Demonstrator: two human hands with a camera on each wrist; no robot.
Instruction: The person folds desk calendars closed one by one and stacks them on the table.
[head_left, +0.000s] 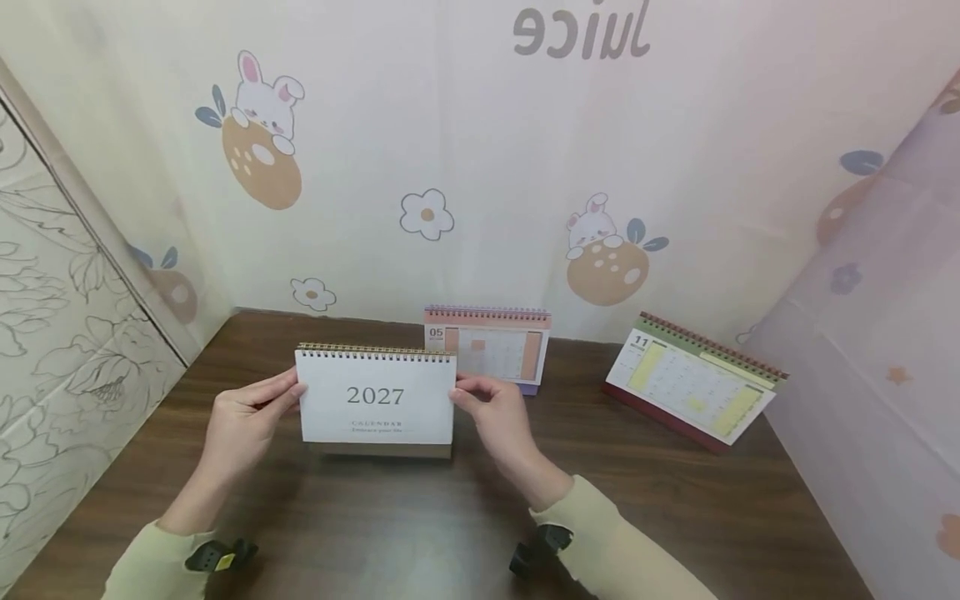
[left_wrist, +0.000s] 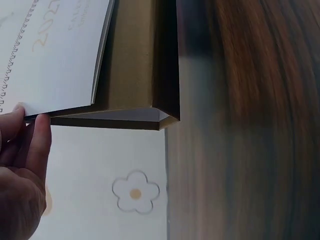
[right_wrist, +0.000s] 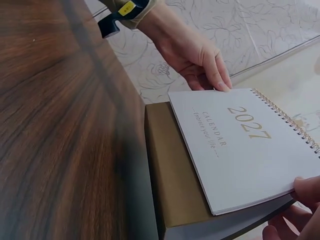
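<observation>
A white spiral-bound desk calendar (head_left: pixel 375 400) marked 2027 stands upright between the two hands, its cover facing the person. My left hand (head_left: pixel 243 421) pinches its left side edge, and my right hand (head_left: pixel 502 421) pinches the right one. In the left wrist view, the left hand (left_wrist: pixel 22 170) has its fingertips at the edge of the cover and brown stand (left_wrist: pixel 132 55). Both hands also show in the right wrist view, at opposite sides of the calendar (right_wrist: pixel 235 165). Whether the stand's bottom fully touches the table cannot be told.
Behind and to the right stands a pink desk calendar (head_left: pixel 498 350) showing 05, partly hidden. A green and yellow calendar (head_left: pixel 693 383) showing 11 sits angled farther right. The dark wooden table (head_left: pixel 375 525) meets a curtain (head_left: pixel 495 150) with rabbit prints at its back edge.
</observation>
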